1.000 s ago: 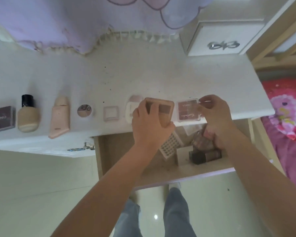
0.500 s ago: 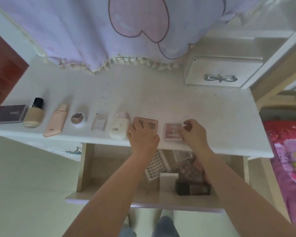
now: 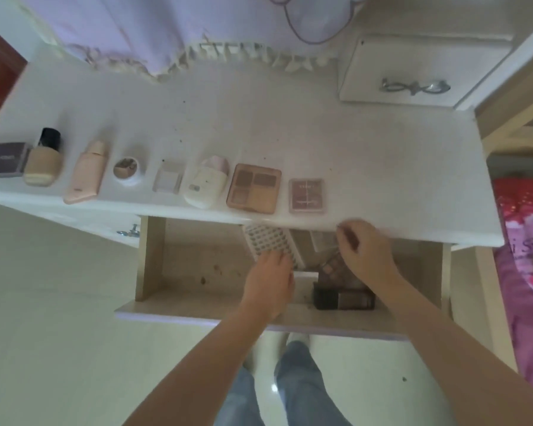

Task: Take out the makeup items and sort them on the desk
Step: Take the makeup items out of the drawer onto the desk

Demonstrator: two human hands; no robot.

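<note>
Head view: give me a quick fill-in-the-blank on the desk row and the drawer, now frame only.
1. The row on the desk holds ____ items.
2. The foundation bottle has a ____ cap.
3. The four-pan palette lies immediately left of the ____ compact.
4. Both the left hand and the right hand are over the open ____.

Missing words: eight; black; pink; drawer

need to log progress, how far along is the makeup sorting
Done: eight items sit in a row along the desk front, from the dark box at one end to the pink compact at the other. In hand: both hands are down in the open drawer, the left hand at the white grid tray, the right hand over a dark palette; neither clearly grips yet. Left: those, plus the dark bottle.
</note>
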